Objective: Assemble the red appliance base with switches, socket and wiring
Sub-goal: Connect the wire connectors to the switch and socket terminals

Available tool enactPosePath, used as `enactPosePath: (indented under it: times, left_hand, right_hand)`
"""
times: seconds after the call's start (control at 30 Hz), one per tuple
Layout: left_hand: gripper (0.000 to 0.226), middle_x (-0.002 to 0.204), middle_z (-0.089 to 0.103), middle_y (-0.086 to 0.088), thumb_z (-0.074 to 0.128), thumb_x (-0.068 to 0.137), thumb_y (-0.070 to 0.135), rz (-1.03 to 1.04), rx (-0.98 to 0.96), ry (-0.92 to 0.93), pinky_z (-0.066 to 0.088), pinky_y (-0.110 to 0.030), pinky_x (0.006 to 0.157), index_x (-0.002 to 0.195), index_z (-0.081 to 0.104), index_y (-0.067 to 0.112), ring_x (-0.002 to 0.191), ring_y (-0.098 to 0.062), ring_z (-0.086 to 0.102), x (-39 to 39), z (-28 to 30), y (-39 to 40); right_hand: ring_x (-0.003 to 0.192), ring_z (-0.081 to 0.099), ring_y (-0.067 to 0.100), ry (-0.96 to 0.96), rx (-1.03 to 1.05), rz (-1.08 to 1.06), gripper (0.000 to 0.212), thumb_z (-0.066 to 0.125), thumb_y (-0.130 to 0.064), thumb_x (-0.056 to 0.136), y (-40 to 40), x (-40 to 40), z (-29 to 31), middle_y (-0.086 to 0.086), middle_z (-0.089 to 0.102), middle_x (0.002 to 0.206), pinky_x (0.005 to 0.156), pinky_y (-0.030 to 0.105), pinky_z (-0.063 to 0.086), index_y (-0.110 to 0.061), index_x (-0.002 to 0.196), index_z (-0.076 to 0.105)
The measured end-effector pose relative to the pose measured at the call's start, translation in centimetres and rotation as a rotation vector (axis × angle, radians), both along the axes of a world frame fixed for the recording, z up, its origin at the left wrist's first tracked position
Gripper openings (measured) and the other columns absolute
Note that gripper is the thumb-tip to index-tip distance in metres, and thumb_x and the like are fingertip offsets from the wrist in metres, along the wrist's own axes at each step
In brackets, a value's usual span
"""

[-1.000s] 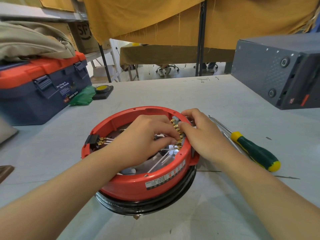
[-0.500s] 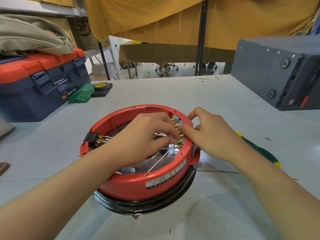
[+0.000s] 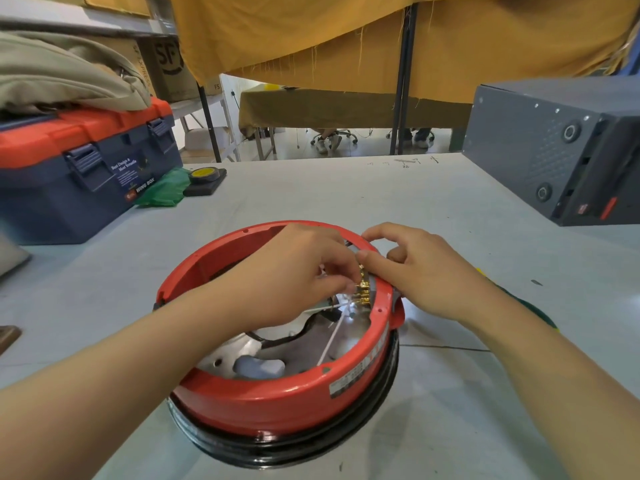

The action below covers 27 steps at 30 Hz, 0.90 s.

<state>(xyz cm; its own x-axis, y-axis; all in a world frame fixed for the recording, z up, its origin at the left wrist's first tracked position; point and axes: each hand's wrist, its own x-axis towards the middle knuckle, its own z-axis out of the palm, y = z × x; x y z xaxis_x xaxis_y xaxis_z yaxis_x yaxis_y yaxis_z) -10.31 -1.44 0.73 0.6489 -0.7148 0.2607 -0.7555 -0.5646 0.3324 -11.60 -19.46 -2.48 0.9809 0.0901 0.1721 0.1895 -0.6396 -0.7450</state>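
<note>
On the table point(image 3: 433, 209) the red base point(image 3: 277, 400) sits near-centre, left hand point(image 3: 294, 275) apparently pinching brass terminals point(image 3: 363, 292) inside, right hand point(image 3: 426, 271) curled on its rim, hiding a screwdriver point(image 3: 540, 317); toolbox point(image 3: 79, 181) left, grey box point(image 3: 554, 161) right.

Screwdriver point(image 3: 530, 308) nearly all hidden behind right wrist, only a green-and-yellow sliver showing. Left fingertips point(image 3: 349, 282) buried among brass terminals point(image 3: 363, 291); grip unreadable. Grey box point(image 3: 554, 150) cut by right edge. Toolbox point(image 3: 86, 174) cropped at left. Base label point(image 3: 360, 372) too blurred.
</note>
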Motion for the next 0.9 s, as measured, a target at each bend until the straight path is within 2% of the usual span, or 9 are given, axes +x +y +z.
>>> enactPosePath:
  times: [0.1, 0.33, 0.53, 0.63, 0.77, 0.9]
  left_hand:
    - [0.008, 0.086, 0.066, 0.006, 0.07, 0.082, 0.014, -0.001, -0.047, 0.035, 0.043, -0.017, 0.074, 0.087, 0.074, 0.019, 0.078, -0.003, 0.055, 0.06, -0.26, 0.26]
    - [0.011, 0.086, 0.064, 0.008, 0.068, 0.084, 0.013, -0.005, -0.083, 0.032, 0.039, -0.009, 0.071, 0.087, 0.074, 0.021, 0.079, -0.003, 0.057, 0.16, -0.75, 0.42]
    - [0.012, 0.083, 0.062, 0.007, 0.066, 0.085, 0.011, 0.001, -0.068, -0.019, 0.038, -0.01, 0.07, 0.088, 0.075, 0.018, 0.075, -0.003, 0.055, 0.08, -0.85, 0.34]
    - [0.013, 0.083, 0.062, 0.005, 0.065, 0.085, 0.01, 0.004, -0.063, -0.026, 0.038, -0.01, 0.069, 0.089, 0.075, 0.017, 0.075, -0.005, 0.054, -0.03, -0.89, 0.37]
    - [0.012, 0.084, 0.062, 0.003, 0.064, 0.086, 0.011, 0.005, -0.068, -0.03, 0.04, -0.016, 0.071, 0.09, 0.075, 0.017, 0.076, -0.008, 0.055, -0.05, -0.96, 0.29]
    - [0.013, 0.082, 0.061, 0.003, 0.064, 0.086, 0.008, -0.009, -0.077, -0.047, 0.039, -0.014, 0.07, 0.089, 0.074, 0.015, 0.074, -0.006, 0.053, -0.05, -0.93, 0.25]
  right_hand:
    - [0.048, 0.049, 0.011, 0.006, 0.006, -0.001, 0.024, 0.054, -0.043, 0.091, 0.08, 0.05, -0.11, -0.006, 0.05, 0.041, 0.061, 0.036, 0.049, -0.032, 0.111, 0.058]
    - [0.061, 0.06, 0.028, 0.003, 0.018, 0.003, 0.024, 0.053, -0.044, 0.091, 0.25, -0.07, -0.06, 0.003, 0.058, 0.053, 0.069, 0.045, 0.053, -0.031, 0.111, 0.058]
    - [0.057, 0.054, 0.02, 0.003, 0.014, -0.008, 0.02, 0.052, -0.043, 0.092, 0.4, 0.02, -0.11, 0.011, 0.06, 0.059, 0.066, 0.042, 0.049, -0.031, 0.108, 0.059]
    - [0.053, 0.051, 0.015, -0.002, 0.003, -0.013, 0.017, 0.051, -0.043, 0.092, 0.47, -0.05, -0.18, 0.006, 0.058, 0.056, 0.062, 0.039, 0.047, -0.033, 0.104, 0.059]
    - [0.054, 0.055, 0.014, -0.018, -0.014, -0.022, 0.016, 0.049, -0.043, 0.093, 0.53, -0.11, -0.18, 0.005, 0.064, 0.06, 0.065, 0.037, 0.048, -0.034, 0.102, 0.058]
    - [0.054, 0.056, 0.013, -0.034, -0.016, -0.024, 0.016, 0.05, -0.043, 0.093, 0.57, -0.15, -0.2, 0.004, 0.063, 0.058, 0.067, 0.038, 0.051, -0.034, 0.102, 0.059]
